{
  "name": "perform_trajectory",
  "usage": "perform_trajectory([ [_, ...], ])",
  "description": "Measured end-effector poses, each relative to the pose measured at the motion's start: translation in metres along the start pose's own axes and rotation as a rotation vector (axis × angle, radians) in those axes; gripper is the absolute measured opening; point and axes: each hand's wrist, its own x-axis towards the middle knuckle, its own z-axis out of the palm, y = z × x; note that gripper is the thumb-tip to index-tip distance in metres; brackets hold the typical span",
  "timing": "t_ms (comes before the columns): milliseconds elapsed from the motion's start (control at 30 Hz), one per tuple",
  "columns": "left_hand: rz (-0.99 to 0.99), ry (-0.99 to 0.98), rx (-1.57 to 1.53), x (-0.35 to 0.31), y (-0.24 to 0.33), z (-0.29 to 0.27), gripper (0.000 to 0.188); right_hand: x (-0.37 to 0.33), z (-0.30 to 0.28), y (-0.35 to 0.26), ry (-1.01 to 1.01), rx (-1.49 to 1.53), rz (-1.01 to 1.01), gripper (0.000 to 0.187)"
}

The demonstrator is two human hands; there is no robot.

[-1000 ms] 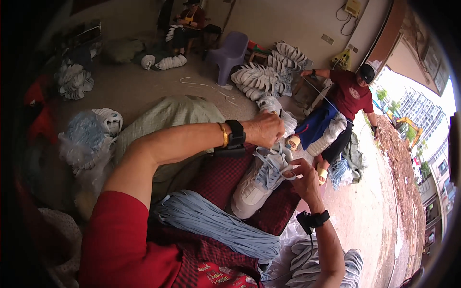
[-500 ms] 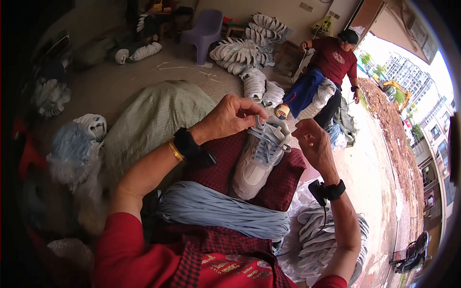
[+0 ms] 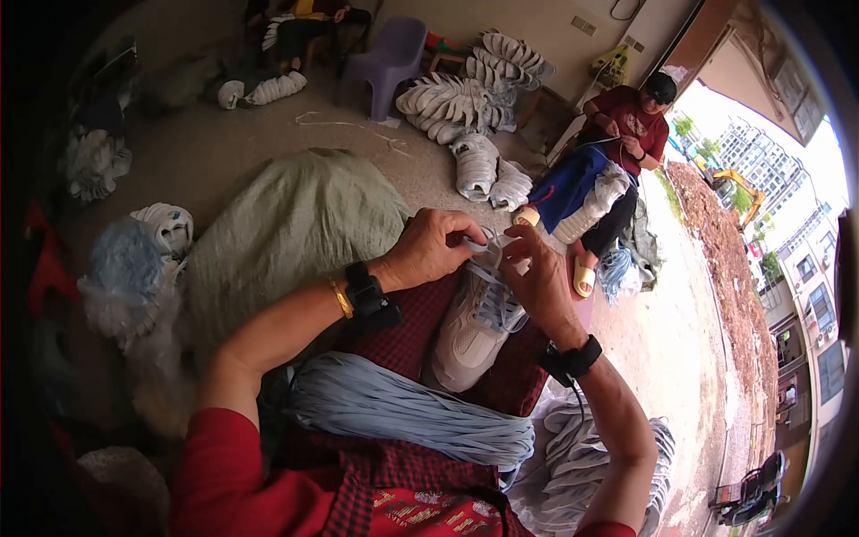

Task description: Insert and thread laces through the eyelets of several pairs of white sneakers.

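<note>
A white sneaker rests on my lap over dark red checked cloth, its toe pointing toward me. Pale blue lace runs across its upper. My left hand pinches the shoelace between thumb and forefinger above the ankle opening. Close by on the right, my right hand has its thumb and fingertips together on the lace too, and it covers part of the shoe's far end. Across my lap, nearer to me, lies a thick bundle of light blue laces.
A greenish woven sack bulges at my left, with bagged shoe parts beyond it. Stacked shoe uppers stand by my right arm; more piles lie near a purple chair. A co-worker sits at far right.
My right hand has come left and in, close to my left hand, and its fingers have closed on the lace. The co-worker's hands have come together in front of the chest.
</note>
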Motion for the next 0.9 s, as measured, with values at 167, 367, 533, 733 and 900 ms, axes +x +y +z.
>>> perform_trajectory([
  [167,0.070,0.067,0.174,-0.004,-0.011,0.008,0.012,-0.001,-0.004,-0.012,-0.153,0.085,0.103,0.051],
  [367,0.173,0.041,0.480,-0.004,-0.005,-0.035,0.017,-0.005,-0.006,-0.015,-0.142,0.068,0.135,0.054],
  [533,0.297,0.269,0.770,0.005,-0.007,-0.052,0.018,-0.009,-0.010,-0.011,-0.118,0.061,0.155,0.051],
  [733,-0.218,0.021,-0.127,-0.007,0.002,-0.014,0.011,-0.004,-0.001,-0.010,-0.092,0.114,0.126,0.048],
  [900,-0.176,-0.005,-0.027,-0.011,0.002,0.012,0.008,-0.008,0.004,-0.006,-0.058,0.162,0.195,0.046],
])
